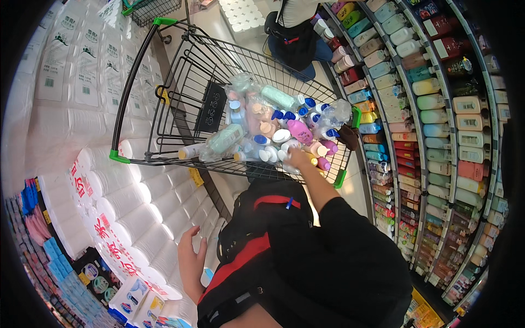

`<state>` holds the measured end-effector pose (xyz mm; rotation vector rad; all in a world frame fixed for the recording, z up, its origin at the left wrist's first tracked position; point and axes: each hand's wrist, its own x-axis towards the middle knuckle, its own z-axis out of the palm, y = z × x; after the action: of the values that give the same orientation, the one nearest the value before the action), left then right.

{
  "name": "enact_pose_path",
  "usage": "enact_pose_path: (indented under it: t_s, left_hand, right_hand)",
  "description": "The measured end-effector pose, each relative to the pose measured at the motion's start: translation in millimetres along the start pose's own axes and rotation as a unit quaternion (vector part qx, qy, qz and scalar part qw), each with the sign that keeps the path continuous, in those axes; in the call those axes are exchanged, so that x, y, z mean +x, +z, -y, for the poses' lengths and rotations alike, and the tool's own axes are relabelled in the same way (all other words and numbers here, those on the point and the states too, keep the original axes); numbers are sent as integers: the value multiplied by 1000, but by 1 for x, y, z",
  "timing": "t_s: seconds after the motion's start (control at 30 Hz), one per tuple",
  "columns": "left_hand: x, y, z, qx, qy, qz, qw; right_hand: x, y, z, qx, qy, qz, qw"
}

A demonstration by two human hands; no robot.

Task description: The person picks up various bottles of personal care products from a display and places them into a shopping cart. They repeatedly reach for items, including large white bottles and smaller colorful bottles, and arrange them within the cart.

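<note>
A black wire shopping cart (188,61) with green corner pieces stands before me, holding a heap of toiletry bottles. My right hand (298,158) reaches into the heap at the near side, at white-capped bottles; whether it grips one cannot be told. Close by lie a pink bottle (300,131), a white round cap (281,135) and blue-capped bottles (262,140). Pale green bottles in clear plastic wrap (225,138) lie farther left. My left hand (191,254) is beside my body at the left, fingers apart, holding nothing.
Wrapped toilet-roll packs (135,213) are stacked along the left. Shelves of bottles (434,127) line the right side. Beyond the cart a person in dark clothing (295,45) is near the shelves. Another cart (158,10) stands at the top left.
</note>
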<state>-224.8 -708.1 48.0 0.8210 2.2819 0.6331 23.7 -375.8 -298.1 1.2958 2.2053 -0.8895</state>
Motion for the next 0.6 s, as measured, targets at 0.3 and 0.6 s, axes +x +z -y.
enact_pose_path:
  t_s: [0.3,0.6]
  left_hand:
    - [-6,8,0,8,12,-4,1000]
    - [-20,8,14,-19,24,-22,999]
  right_hand:
    - [1,46,-27,-30,-39,151,987]
    - [-96,-122,74,95,-97,116,984]
